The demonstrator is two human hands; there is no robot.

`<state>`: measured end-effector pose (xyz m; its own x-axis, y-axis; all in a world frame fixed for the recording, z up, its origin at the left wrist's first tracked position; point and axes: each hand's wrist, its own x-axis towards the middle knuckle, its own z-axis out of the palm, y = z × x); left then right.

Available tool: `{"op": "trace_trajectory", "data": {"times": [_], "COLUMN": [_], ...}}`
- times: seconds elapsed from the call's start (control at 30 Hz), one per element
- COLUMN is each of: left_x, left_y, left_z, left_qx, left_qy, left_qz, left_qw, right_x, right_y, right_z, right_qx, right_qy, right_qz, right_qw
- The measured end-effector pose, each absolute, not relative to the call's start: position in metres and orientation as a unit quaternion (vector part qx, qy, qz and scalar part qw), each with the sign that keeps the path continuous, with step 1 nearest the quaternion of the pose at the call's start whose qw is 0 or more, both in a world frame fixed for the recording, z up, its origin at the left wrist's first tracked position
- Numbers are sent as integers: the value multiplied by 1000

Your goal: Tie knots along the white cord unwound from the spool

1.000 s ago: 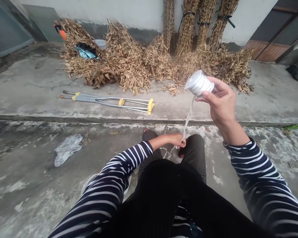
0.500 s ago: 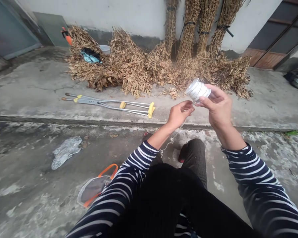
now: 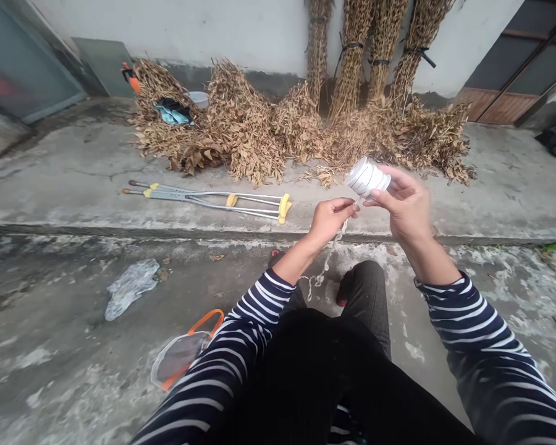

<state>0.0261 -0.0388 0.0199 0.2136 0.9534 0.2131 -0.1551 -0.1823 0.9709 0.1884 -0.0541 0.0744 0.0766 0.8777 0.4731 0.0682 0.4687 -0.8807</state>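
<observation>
In my right hand (image 3: 405,201) is a white spool (image 3: 368,178) with dark lines wound round it, tilted, gripped between thumb and fingers. Just below and left of the spool, my left hand (image 3: 331,217) pinches a pale cord (image 3: 327,264) with thumb and fingertips. A short stretch of the cord runs up from those fingertips to the spool. The rest hangs loosely below my left hand, curled and tangled, down between my legs.
Crutches (image 3: 208,201) with yellow pads lie on the raised concrete step. Dried plant stalks (image 3: 254,136) heap along the wall, with tied bundles (image 3: 349,62) upright behind. A crumpled plastic bag (image 3: 132,287) and an orange-handled mesh bag (image 3: 178,355) lie at lower left.
My left hand has shifted slightly left and down, away from the spool, and more loose cord now shows beneath it. The spool has turned a little in my right hand.
</observation>
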Motion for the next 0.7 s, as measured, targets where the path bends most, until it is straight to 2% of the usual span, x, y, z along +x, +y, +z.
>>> {"op": "trace_trajectory", "data": {"times": [0.1,0.17,0.4,0.7], "left_x": [22,22,29,23], "left_y": [-42,-45,-45,-51], "left_z": [28,33,32,31], "left_qx": [654,686,540,478], "left_qy": [372,369,321,319], "left_qz": [516,485,482,442], "left_qw": [411,398,611,689], "right_x": [187,188,190,185], "right_y": [-56,-55,-54,-53], "right_z": [75,74,73,69], "right_qx": [-388,-388,-394,-400], "right_qy": [-590,-591,-595,-626], "right_qz": [341,346,334,290], "right_qw": [621,617,616,604]}}
